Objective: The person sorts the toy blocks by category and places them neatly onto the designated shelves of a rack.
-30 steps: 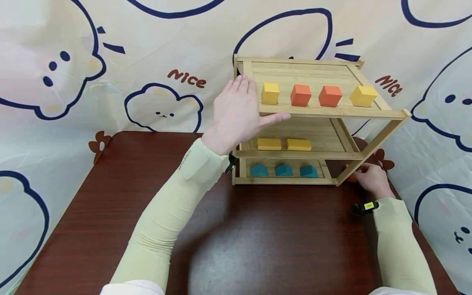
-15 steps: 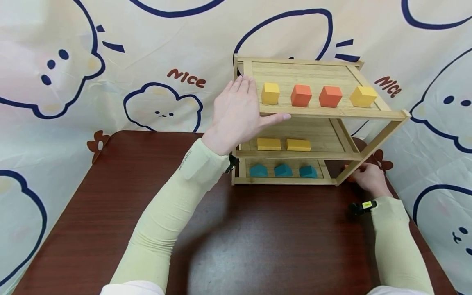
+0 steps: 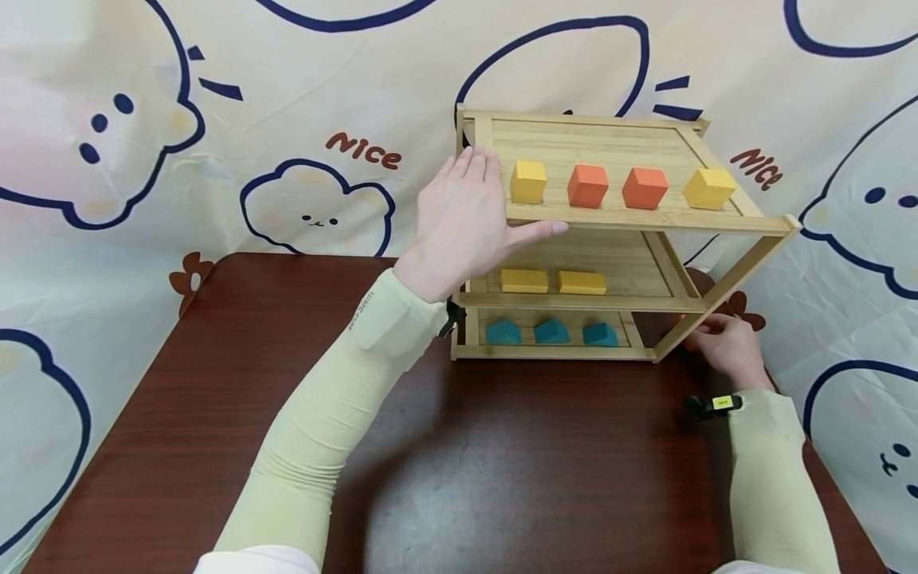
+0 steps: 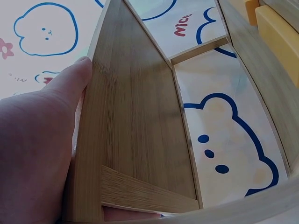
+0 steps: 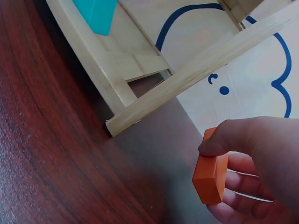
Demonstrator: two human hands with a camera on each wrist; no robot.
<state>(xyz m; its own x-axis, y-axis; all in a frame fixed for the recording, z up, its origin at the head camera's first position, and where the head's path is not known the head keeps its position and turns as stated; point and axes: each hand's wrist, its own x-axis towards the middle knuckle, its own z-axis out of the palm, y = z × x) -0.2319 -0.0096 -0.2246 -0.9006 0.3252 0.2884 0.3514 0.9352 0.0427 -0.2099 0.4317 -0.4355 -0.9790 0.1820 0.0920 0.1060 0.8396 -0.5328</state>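
My left hand (image 3: 462,219) lies with straight fingers over the left front corner of the wooden three-tier shelf (image 3: 595,303), thumb along the top tier's front edge. In the left wrist view the thumb (image 4: 70,81) touches that wooden edge. My right hand (image 3: 731,351), low beside the shelf's right front post, pinches an orange block (image 5: 211,170) between thumb and fingers. The right wrist view has this block apart from the post (image 5: 187,79); in the head view the post partly hides it.
The top tier carries yellow cubes (image 3: 527,182) and orange cubes (image 3: 587,186). Two yellow bars (image 3: 582,282) lie on the middle tier, and several blue blocks (image 3: 551,332) on the bottom one. The shelf stands on a dark wooden table (image 3: 502,446) against a printed curtain (image 3: 323,96).
My right hand drifts slightly left, then back to the right, beside the shelf post, still holding the orange block. The left hand and the blocks on the shelf stay in place.
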